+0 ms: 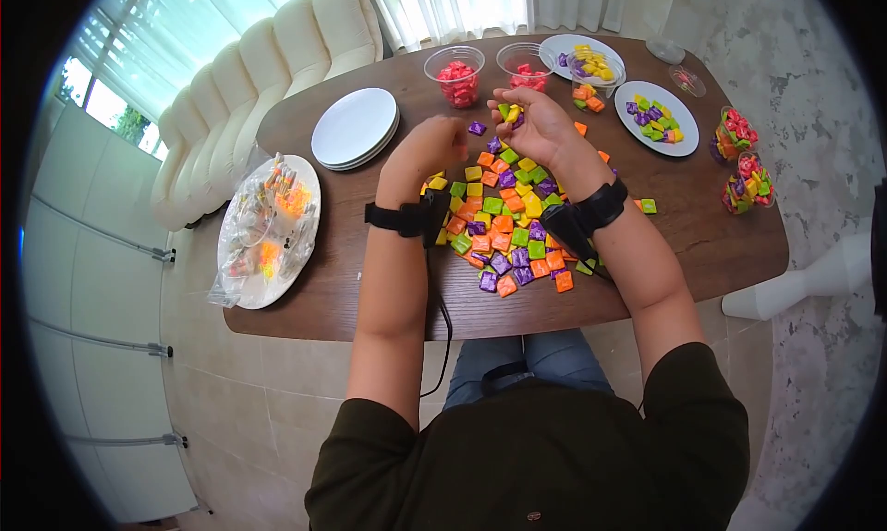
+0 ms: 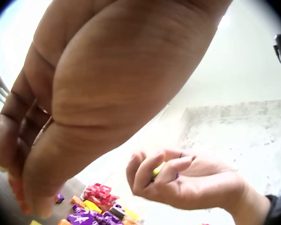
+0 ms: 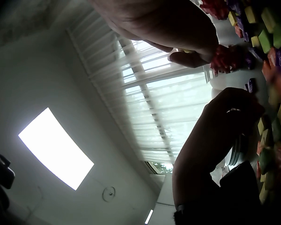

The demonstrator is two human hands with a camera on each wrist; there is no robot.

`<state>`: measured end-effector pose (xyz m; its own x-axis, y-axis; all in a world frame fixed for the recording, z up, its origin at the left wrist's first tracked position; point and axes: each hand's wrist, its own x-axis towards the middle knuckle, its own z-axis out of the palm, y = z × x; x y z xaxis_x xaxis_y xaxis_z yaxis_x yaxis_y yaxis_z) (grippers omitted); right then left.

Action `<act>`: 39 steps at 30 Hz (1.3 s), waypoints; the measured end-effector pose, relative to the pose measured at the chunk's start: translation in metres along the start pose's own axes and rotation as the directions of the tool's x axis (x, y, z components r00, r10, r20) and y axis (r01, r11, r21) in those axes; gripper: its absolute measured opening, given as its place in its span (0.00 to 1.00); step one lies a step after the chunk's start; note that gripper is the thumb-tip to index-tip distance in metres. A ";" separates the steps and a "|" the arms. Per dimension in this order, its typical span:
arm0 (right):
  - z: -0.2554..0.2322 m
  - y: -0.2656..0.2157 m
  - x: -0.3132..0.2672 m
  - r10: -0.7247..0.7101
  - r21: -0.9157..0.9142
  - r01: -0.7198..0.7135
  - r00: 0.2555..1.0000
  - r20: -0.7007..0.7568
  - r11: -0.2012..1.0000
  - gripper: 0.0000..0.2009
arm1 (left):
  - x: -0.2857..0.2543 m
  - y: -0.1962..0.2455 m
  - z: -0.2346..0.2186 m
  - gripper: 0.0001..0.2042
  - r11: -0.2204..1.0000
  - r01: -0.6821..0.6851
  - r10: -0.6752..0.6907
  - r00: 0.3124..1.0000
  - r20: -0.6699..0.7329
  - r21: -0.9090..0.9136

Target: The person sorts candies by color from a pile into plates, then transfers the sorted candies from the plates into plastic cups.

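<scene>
Across the dark brown wooden table (image 1: 337, 281), the loose multicoloured pile of square wrapped sweets (image 1: 503, 224) lies nearside of both hands; the right hand (image 1: 543, 132), palm up, curls round several sweets (image 1: 506, 112), while the left hand (image 1: 430, 149), left of them, pinches an orange sweet (image 2: 18, 192).

Daylight poured through the sheer white curtains (image 1: 245, 13), and right along them ran a plump cream padded sofa (image 1: 268, 83)! The dark brown wooden table (image 1: 337, 286) stood on pale beige floor tiles (image 1: 296, 392), mottled grey-white flooring (image 1: 822, 365) spread off to the right, and overhead a bright white four-sided light panel (image 3: 56, 147) blazed.
</scene>
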<state>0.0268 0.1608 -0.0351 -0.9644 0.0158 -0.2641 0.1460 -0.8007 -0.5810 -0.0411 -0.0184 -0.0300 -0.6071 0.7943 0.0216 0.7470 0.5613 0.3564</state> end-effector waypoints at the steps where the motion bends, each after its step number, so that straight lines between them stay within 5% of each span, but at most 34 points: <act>1: 0.001 0.002 0.000 0.010 -0.016 -0.010 1.000 -0.008 1.000 0.10 | -0.001 0.008 -0.008 0.09 0.996 -0.065 0.056 0.987 -0.149 -0.061; 3: 0.003 0.008 -0.001 0.048 -0.060 -0.048 0.999 -0.001 0.997 0.07 | -0.003 0.026 -0.020 0.08 0.965 -0.216 0.131 0.889 -0.439 -0.150; 6: 0.006 0.010 -0.005 0.140 -0.019 -0.139 0.982 0.130 0.990 0.07 | -0.007 0.045 -0.026 0.07 0.907 -0.287 0.124 0.882 -0.454 -0.310; 9: 0.003 0.005 -0.002 0.169 -0.001 -0.171 0.972 0.163 0.985 0.07 | -0.006 0.040 -0.022 0.08 0.941 -0.243 0.108 0.875 -0.472 -0.236; 12: -0.001 -0.004 0.000 0.091 -0.017 -0.090 0.987 0.131 0.996 0.09 | -0.011 0.014 -0.012 0.08 0.996 0.053 -0.024 0.941 -0.338 0.075; 15: 0.003 -0.010 -0.007 0.032 -0.023 -0.029 0.994 0.106 0.999 0.11 | -0.009 -0.010 0.005 0.10 0.947 0.215 -0.225 0.974 0.012 0.237; 24: 0.004 -0.005 -0.006 0.027 -0.058 -0.021 0.994 0.105 0.998 0.11 | -0.007 -0.021 0.010 0.11 0.950 0.307 -0.312 0.936 0.166 0.058; 27: 0.002 0.003 -0.003 0.047 -0.073 -0.041 0.995 0.087 0.996 0.09 | -0.007 -0.011 -0.001 0.10 0.989 0.124 -0.122 0.992 -0.025 0.075; 30: 0.002 0.013 0.001 0.083 -0.106 -0.078 0.995 0.051 0.991 0.09 | -0.007 0.011 -0.018 0.08 0.992 -0.122 0.102 0.912 -0.398 -0.025; 33: 0.006 0.018 -0.003 0.160 -0.096 -0.148 0.978 0.132 0.984 0.10 | -0.011 0.040 -0.025 0.06 0.936 -0.277 0.133 0.850 -0.510 -0.216; 36: 0.003 0.016 -0.002 0.189 0.019 -0.197 0.960 0.205 0.980 0.08 | -0.013 0.046 -0.026 0.05 0.949 -0.264 0.158 0.872 -0.463 -0.173; 39: 0.003 0.007 0.000 0.095 0.003 -0.096 0.987 0.128 0.995 0.07 | -0.017 0.038 -0.023 0.06 0.986 -0.155 0.118 0.895 -0.431 -0.053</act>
<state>0.0271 0.1531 -0.0368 -0.9664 -0.1368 -0.2176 0.2373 -0.8005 -0.5504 -0.0085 -0.0159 0.0047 -0.5720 0.6764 0.4639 0.8168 0.4180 0.3977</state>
